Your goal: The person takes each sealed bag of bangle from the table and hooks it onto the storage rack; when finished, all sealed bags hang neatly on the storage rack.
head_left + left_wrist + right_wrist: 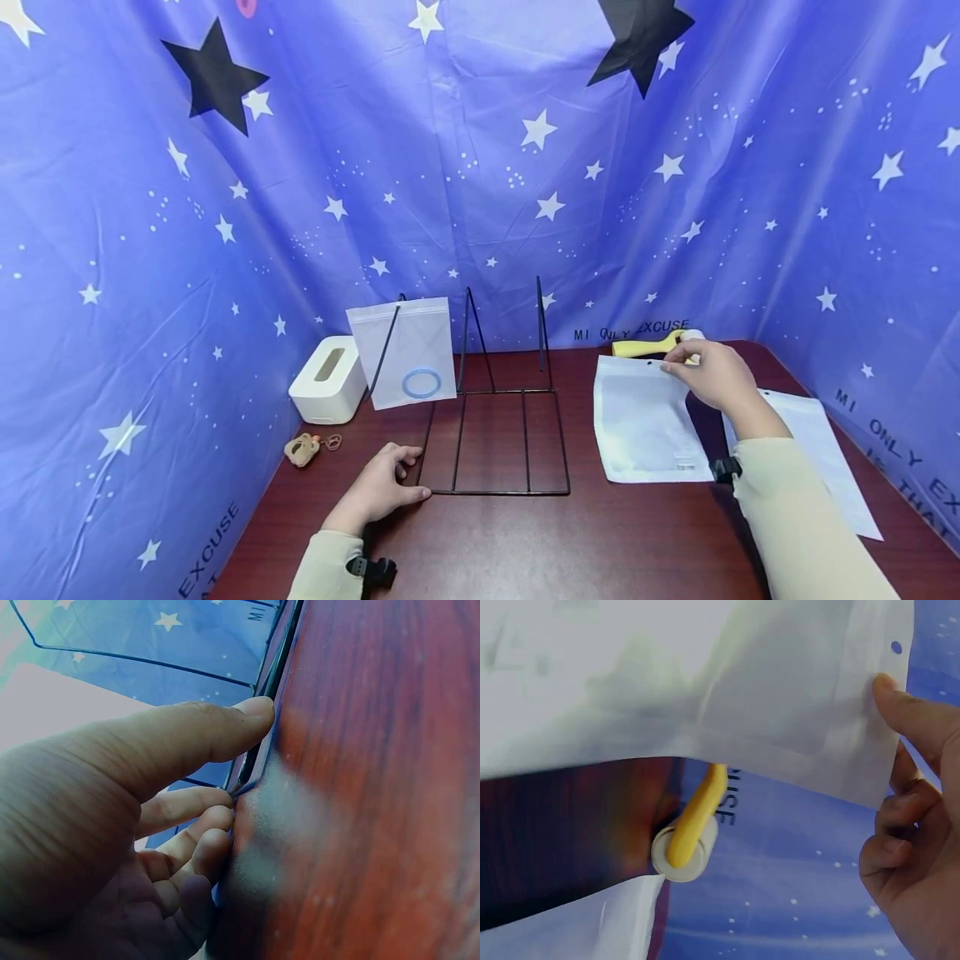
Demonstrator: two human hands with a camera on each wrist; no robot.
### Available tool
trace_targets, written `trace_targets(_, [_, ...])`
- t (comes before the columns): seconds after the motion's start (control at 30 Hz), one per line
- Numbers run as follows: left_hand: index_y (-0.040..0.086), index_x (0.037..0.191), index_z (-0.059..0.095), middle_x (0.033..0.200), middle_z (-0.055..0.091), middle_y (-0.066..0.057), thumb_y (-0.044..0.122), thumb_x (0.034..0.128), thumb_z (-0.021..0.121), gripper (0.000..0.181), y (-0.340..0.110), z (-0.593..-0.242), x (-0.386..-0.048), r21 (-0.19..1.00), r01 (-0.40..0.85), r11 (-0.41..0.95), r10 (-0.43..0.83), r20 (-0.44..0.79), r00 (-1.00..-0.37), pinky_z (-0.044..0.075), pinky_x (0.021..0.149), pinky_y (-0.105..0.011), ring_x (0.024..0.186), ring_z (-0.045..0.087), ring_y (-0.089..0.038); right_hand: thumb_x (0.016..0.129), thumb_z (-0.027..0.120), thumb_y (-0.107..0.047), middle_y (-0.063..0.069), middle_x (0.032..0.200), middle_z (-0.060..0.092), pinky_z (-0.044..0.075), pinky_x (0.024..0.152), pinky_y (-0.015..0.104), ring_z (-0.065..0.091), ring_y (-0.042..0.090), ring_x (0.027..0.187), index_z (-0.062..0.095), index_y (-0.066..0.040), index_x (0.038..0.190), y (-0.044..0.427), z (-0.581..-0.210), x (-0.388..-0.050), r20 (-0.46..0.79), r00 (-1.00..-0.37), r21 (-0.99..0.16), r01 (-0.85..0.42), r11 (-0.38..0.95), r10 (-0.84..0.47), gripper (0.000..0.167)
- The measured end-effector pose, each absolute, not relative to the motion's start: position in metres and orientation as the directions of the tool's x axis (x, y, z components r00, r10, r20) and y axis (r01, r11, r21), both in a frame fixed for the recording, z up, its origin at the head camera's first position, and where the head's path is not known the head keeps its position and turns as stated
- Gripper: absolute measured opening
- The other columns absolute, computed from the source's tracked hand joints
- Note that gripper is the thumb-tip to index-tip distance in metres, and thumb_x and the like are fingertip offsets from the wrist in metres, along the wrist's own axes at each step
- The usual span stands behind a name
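A black wire rack (491,493) with upright loops stands on the table. My left hand (381,487) grips its front left corner, thumb on the front wire and a finger on the side, as the left wrist view shows. A white zip bag (405,337) with a blue ring (422,383) in it stands in the rack's left loops. My right hand (714,375) pinches the punched top edge of another white zip bag (648,425) between thumb and fingers. In the right wrist view that bag (780,697) hangs above the table; its contents cannot be made out.
Behind the held bag lies a yellow-handled roller (645,346). Another white bag (817,450) lies at the right, partly under my sleeve. At the left are a white tissue box (330,383) and a small tan keychain (302,450). Starry blue cloth (487,167) surrounds the table.
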State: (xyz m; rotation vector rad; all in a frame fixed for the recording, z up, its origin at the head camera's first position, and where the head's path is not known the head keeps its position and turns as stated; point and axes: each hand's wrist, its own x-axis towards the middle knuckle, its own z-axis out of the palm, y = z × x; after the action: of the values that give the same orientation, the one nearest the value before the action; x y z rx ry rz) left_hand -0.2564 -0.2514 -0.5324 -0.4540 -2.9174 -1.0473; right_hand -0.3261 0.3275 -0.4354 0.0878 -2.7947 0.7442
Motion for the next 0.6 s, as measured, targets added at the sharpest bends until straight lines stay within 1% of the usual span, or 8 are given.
trace_targets(0.1, [0.006, 0.133, 0.067, 0.108, 0.059, 0.001, 0.025, 0.0764, 0.096, 0.066, -0.252, -0.532, -0.257, 0.620, 0.272, 0.736, 0.268, 0.103, -0.958, 0.049, 0.080, -0.034, 0.090, 0.055, -0.014, 0.095, 0.076, -0.047, 0.017, 0.112, 0.073, 0.044, 0.071, 0.047, 0.062, 0.035, 0.091, 0.077, -0.020, 0.102, 0.326, -0.431, -0.314, 0.287, -0.957, -0.471, -0.102, 0.876, 0.043, 0.028])
trace_targets(0.17, [0.006, 0.133, 0.067, 0.108, 0.059, 0.001, 0.025, 0.0762, 0.096, 0.067, -0.252, -0.532, -0.257, 0.627, 0.270, 0.731, 0.270, 0.098, -0.958, 0.049, 0.080, -0.034, 0.090, 0.055, -0.015, 0.095, 0.077, -0.046, 0.018, 0.109, 0.073, 0.041, 0.068, 0.045, 0.061, 0.034, 0.085, 0.078, -0.020, 0.102, 0.325, -0.427, -0.307, 0.311, -0.949, -0.453, -0.105, 0.885, 0.046, 0.027])
trace_targets(0.27, [0.006, 0.133, 0.067, 0.108, 0.059, 0.000, 0.025, 0.0757, 0.097, 0.067, -0.252, -0.532, -0.257, 0.633, 0.260, 0.729, 0.267, 0.087, -0.960, 0.049, 0.080, -0.034, 0.091, 0.055, -0.016, 0.093, 0.079, -0.043, 0.015, 0.095, 0.070, 0.038, 0.063, 0.042, 0.055, 0.030, 0.080, 0.079, -0.021, 0.100, 0.324, -0.418, -0.297, 0.369, -0.929, -0.425, -0.135, 0.895, 0.035, 0.023])
trace_targets(0.33, [0.006, 0.132, 0.068, 0.108, 0.059, 0.000, 0.025, 0.0757, 0.097, 0.066, -0.252, -0.532, -0.257, 0.638, 0.265, 0.723, 0.270, 0.092, -0.958, 0.049, 0.080, -0.035, 0.090, 0.055, -0.016, 0.092, 0.081, -0.041, 0.009, 0.085, 0.063, 0.036, 0.062, 0.040, 0.048, 0.026, 0.077, 0.080, -0.021, 0.096, 0.323, -0.412, -0.291, 0.422, -0.906, -0.415, -0.167, 0.894, 0.027, 0.020])
trace_targets(0.4, [0.006, 0.132, 0.068, 0.108, 0.059, 0.001, 0.025, 0.0759, 0.096, 0.066, -0.252, -0.532, -0.258, 0.638, 0.264, 0.723, 0.268, 0.092, -0.959, 0.049, 0.080, -0.034, 0.090, 0.055, -0.015, 0.091, 0.083, -0.037, 0.006, 0.082, 0.058, 0.036, 0.062, 0.040, 0.045, 0.025, 0.078, 0.080, -0.021, 0.093, 0.323, -0.406, -0.286, 0.449, -0.893, -0.424, -0.203, 0.883, 0.010, 0.017])
trace_targets(0.47, [0.007, 0.131, 0.068, 0.108, 0.059, 0.001, 0.025, 0.0758, 0.097, 0.065, -0.252, -0.533, -0.258, 0.641, 0.262, 0.721, 0.266, 0.094, -0.960, 0.049, 0.080, -0.034, 0.090, 0.055, -0.015, 0.092, 0.083, -0.036, 0.006, 0.084, 0.060, 0.039, 0.064, 0.040, 0.049, 0.025, 0.080, 0.079, -0.020, 0.091, 0.323, -0.401, -0.281, 0.454, -0.891, -0.439, -0.235, 0.867, -0.011, 0.016])
trace_targets(0.5, [0.007, 0.131, 0.068, 0.108, 0.059, 0.001, 0.025, 0.0758, 0.096, 0.065, -0.252, -0.533, -0.258, 0.641, 0.260, 0.722, 0.265, 0.092, -0.960, 0.049, 0.080, -0.034, 0.091, 0.055, -0.015, 0.093, 0.082, -0.036, 0.006, 0.086, 0.064, 0.042, 0.066, 0.041, 0.054, 0.027, 0.083, 0.078, -0.019, 0.091, 0.323, -0.398, -0.279, 0.451, -0.892, -0.453, -0.248, 0.857, -0.020, 0.017])
trace_targets(0.6, [0.007, 0.132, 0.068, 0.108, 0.059, 0.001, 0.025, 0.0757, 0.097, 0.065, -0.253, -0.534, -0.259, 0.642, 0.258, 0.722, 0.263, 0.089, -0.961, 0.049, 0.080, -0.034, 0.091, 0.055, -0.015, 0.098, 0.076, -0.032, 0.011, 0.098, 0.073, 0.049, 0.072, 0.046, 0.068, 0.038, 0.094, 0.076, -0.017, 0.095, 0.324, -0.392, -0.273, 0.432, -0.901, -0.501, -0.275, 0.820, -0.039, 0.015])
